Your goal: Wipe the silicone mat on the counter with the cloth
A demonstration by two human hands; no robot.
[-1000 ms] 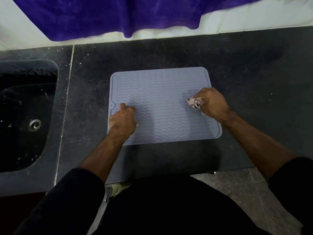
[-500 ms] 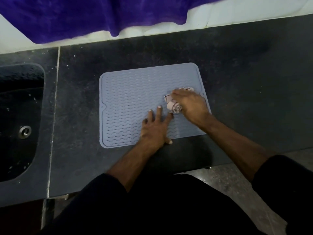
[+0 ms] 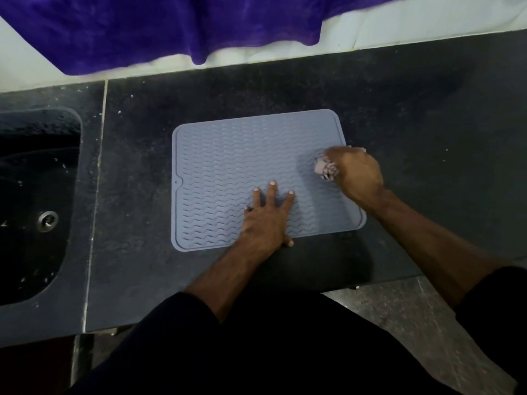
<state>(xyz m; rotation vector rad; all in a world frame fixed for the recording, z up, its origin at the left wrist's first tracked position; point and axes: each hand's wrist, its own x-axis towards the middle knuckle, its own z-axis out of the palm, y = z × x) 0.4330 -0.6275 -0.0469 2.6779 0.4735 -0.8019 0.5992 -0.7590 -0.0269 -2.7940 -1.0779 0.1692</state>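
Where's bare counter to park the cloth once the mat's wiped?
Widest free patch: the counter right of the mat, out to the frame edge. Also bare: the strip between mat and wall, and the band between mat and sink. The mat's near-right is crowded: left hand flat, right hand gripping the cloth.

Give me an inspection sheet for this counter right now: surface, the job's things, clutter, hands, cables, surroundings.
Surface: dark counter, pale specks near the seam.
Job's things: grey mat flat on the counter; cloth bunched at the mat's right edge.
Clutter: nothing seen.
Hands: left hand flat on the mat's near part, fingers spread; right hand in a closed grip on the cloth.
Cables: nothing seen.
Surroundings: sink to the left with a drain; purple fabric hangs over the white wall behind.
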